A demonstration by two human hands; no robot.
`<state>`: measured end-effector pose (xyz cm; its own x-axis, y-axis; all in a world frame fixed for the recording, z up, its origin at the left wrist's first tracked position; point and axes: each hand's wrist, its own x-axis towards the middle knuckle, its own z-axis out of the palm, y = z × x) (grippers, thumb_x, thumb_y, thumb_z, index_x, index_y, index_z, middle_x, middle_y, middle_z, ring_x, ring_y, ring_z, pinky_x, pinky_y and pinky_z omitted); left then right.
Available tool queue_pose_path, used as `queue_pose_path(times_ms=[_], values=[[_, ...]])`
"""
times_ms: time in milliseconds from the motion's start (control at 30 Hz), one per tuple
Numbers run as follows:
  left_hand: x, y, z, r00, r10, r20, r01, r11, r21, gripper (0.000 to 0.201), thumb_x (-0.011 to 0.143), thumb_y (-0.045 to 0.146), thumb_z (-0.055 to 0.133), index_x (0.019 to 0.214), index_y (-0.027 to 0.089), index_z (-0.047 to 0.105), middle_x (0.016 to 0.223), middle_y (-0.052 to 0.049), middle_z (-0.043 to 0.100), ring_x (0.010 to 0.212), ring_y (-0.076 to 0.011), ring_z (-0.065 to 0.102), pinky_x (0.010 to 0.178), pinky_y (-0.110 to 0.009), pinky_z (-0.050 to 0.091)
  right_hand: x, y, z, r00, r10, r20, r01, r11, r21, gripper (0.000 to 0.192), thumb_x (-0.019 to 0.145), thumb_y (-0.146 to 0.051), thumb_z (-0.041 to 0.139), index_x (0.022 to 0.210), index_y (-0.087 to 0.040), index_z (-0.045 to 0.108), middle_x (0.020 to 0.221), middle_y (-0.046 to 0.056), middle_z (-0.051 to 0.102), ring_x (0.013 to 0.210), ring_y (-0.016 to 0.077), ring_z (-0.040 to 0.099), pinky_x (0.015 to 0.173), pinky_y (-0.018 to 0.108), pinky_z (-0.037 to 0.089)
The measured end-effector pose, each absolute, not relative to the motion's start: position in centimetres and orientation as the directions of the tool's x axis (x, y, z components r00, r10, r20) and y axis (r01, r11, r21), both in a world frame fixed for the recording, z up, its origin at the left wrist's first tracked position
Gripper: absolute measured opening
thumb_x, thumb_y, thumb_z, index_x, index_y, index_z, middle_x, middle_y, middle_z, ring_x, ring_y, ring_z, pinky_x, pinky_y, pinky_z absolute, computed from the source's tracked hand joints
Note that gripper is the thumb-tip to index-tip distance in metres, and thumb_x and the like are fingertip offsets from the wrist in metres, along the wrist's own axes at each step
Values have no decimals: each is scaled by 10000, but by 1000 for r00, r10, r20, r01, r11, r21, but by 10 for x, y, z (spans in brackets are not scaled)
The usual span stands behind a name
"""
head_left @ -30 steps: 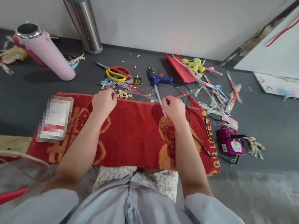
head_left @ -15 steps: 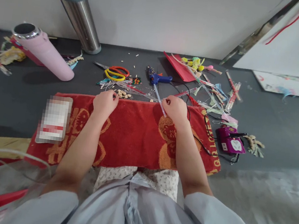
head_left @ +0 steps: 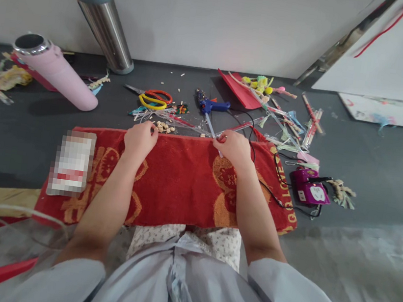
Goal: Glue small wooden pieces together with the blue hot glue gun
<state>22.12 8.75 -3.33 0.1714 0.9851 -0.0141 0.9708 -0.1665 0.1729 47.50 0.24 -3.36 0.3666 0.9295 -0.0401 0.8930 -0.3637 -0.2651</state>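
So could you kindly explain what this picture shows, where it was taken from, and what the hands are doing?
There is no machine here: a camera worn on a person's head looks down at their own bare hands. A red towel lies on a dark surface. The left hand rests closed at the towel's far edge, beside small beige bits; what it holds, if anything, is hidden. The right hand pinches a thin clear stick. Behind lie scissors, a blue glue gun, a pink flask and a purple device.

You see a red towel (head_left: 178,182) patterned in orange, a blue glue gun (head_left: 211,105), a pink bottle (head_left: 60,82), and red-and-yellow scissors (head_left: 154,99).
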Motion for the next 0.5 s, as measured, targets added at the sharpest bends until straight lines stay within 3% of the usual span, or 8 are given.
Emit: queue_pose_path(times_ms=[500], values=[[222, 87, -31, 185, 983, -6, 970, -182, 161, 359, 909, 339, 439, 1148, 187, 661, 1060, -137, 734, 1047, -323, 671, 882, -423, 510, 474, 4, -33, 341, 938, -55, 898, -342, -277, 220, 829, -348, 540, 907, -203, 686, 968, 88, 741, 920, 254, 679, 746, 322, 454]])
